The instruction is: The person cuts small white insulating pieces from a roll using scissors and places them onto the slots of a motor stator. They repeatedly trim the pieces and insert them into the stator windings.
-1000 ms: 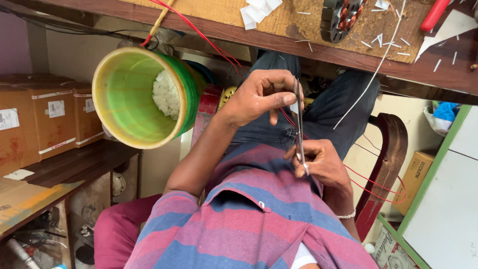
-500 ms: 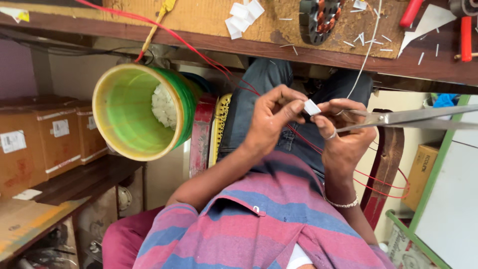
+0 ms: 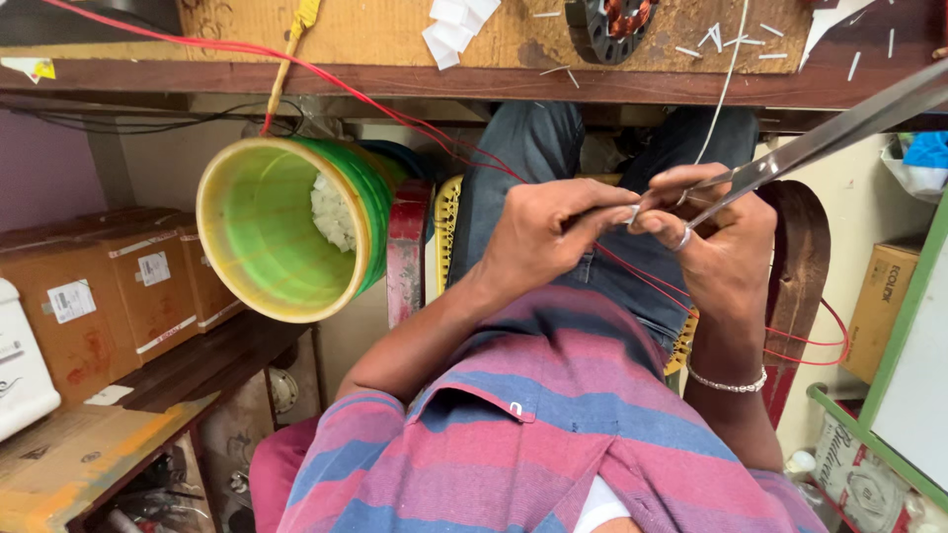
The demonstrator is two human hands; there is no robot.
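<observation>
Since half a second ago the scissors (image 3: 820,138) have swung up and now slant toward the upper right corner, and both hands sit slightly higher over the lap, pressed closer together.

At the far left, brown cardboard boxes (image 3: 118,286) stand on a dark shelf, with a white container (image 3: 25,360) at the edge. Next comes a green and yellow bucket (image 3: 281,227), its open mouth facing the camera and some white material inside. A red wire (image 3: 395,114) runs from the upper left, past the bucket, down toward the hands. Along the top lies a wooden bench (image 3: 395,39) with white paper slips (image 3: 454,25) and a wound motor part (image 3: 607,25) on it.

In the middle, the left hand (image 3: 538,237) is curled nearly closed, thumb and forefinger pinching something small at the point where the hands meet; what it is cannot be made out. Touching it, the right hand (image 3: 721,242) is closed around the scissors' handles, a ring on one finger and a bracelet (image 3: 726,380) at the wrist. The red wire passes just under the fingers and loops out to the right. A cardboard box (image 3: 884,306) stands at the far right.
</observation>
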